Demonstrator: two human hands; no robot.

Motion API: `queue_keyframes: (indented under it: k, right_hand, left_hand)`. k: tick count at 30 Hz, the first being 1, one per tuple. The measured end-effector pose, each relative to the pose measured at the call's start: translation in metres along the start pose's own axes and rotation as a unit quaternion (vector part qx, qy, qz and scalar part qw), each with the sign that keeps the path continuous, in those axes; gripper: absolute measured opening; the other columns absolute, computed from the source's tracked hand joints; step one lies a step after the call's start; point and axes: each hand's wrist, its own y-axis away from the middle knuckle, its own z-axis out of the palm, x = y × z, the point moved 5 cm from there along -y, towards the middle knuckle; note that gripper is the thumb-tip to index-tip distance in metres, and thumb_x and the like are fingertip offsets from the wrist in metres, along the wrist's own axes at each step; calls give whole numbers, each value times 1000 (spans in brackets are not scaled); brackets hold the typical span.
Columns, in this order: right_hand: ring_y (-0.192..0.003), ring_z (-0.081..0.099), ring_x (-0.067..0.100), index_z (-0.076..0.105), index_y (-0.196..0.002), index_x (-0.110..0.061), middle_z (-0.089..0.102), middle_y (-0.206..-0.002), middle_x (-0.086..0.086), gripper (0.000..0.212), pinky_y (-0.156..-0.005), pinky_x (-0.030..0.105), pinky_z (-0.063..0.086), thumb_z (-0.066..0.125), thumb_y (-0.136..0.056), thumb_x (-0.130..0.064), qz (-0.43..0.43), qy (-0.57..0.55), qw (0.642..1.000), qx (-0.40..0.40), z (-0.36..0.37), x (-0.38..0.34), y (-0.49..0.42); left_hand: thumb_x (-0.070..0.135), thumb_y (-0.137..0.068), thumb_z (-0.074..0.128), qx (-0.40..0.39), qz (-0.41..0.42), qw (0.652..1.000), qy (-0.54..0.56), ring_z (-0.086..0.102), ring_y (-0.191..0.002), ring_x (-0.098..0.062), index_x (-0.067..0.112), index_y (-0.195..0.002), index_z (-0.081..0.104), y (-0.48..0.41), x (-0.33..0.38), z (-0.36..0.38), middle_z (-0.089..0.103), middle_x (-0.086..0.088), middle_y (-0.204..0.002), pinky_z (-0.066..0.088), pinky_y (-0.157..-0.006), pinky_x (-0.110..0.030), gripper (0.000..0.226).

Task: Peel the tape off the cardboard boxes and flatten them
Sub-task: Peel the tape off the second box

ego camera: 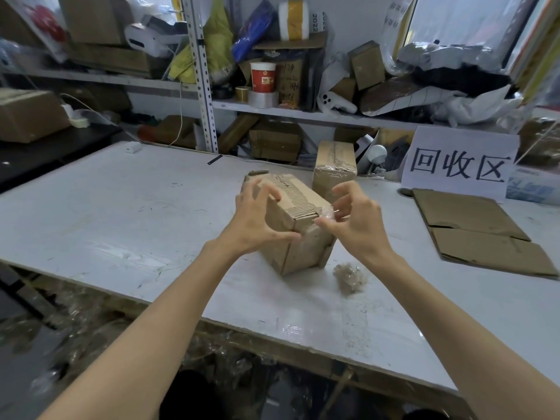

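The left hand [257, 219] grips the box [295, 192], fingers curled over its top; the right hand [360, 225] pinches tape [328, 215] at its edge. A wad [348, 277] lies beside the box.

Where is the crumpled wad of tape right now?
In the head view, the tape wad lies on the white table, right of centre, just right of the box and nearer the person than the right hand.

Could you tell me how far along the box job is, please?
Done: one flattened box lies at the right, a tape wad nearby. In hand: left hand grips the near box, right hand pinches its tape. Left: flattening it, plus the taped box behind.
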Motion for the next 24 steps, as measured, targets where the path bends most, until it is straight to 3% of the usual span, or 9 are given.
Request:
queue_keyframes:
  k: [2,4,10,14,18,19,21,22,24]
  right_hand:
    - [-73,65,10,67,-100,-9,67,-85,1,29,-65,23,56,80,-74,-14,-6,-12,1000,-17,3,-3,1]
    - [-73,67,11,73,-96,-8,70,-83,2,18,-68,24,57,76,-77,-9,-13,-9,999,-36,3,-3,0]
    - [-70,67,15,74,-82,-9,71,-75,2,18,-65,26,55,67,-73,5,-14,-35,995,-89,-15,3,-13]
    - [-75,68,11,76,-84,-14,73,-80,-2,15,-72,29,57,68,-79,-2,19,-63,993,-100,-28,21,-15]
    - [-87,65,5,75,-89,-19,72,-91,-6,10,-69,10,45,71,-84,-26,36,-60,991,-114,-25,21,-11]
    - [-85,66,5,73,-89,-18,71,-91,-5,14,-67,11,46,72,-83,-30,51,-70,986,-140,-21,22,-9]
    - [-78,68,15,64,-90,-13,69,-89,1,21,-68,29,56,76,-80,-27,79,-93,975,-187,-13,27,-4]
    - [-74,68,22,61,-90,-10,68,-87,5,22,-68,39,59,77,-79,-21,82,-103,974,-185,-12,28,-2]
    - [-69,68,30,60,-87,-6,69,-81,10,20,-66,47,59,77,-78,-9,81,-128,976,-155,-14,31,-1]
  left_hand:
    - [57,-65,83,5,49,998,-24,16,-142,-23,33,-128,46,-2,18,3,21,0,-156,20,-112,-39,77]
    - [53,-78,75,-39,69,995,-56,25,-140,-22,32,-141,47,-4,29,8,36,1,-153,22,-114,-39,72]
    - [41,-88,69,-86,43,993,-67,35,-133,-18,34,-135,56,-5,15,3,45,5,-143,29,-113,-39,49]
    - [42,-82,75,-91,28,993,-72,37,-131,-16,31,-125,59,-3,7,-6,45,5,-138,35,-112,-43,47]
    - [65,-68,75,-50,10,992,-112,43,-116,-22,25,-106,56,-8,26,3,50,2,-122,42,-99,-41,58]
    - [67,-68,73,-42,11,991,-126,45,-112,-23,25,-103,54,-9,29,6,51,2,-118,43,-96,-41,59]
    - [68,-70,69,-32,19,988,-148,47,-106,-24,24,-105,53,-10,32,8,52,2,-113,42,-95,-40,58]
    - [66,-74,69,-30,23,987,-158,48,-106,-23,25,-110,55,-10,33,9,52,2,-112,41,-95,-38,57]
    - [57,-84,66,-37,29,981,-189,48,-108,-24,29,-128,54,-8,34,10,50,0,-114,36,-96,-35,54]
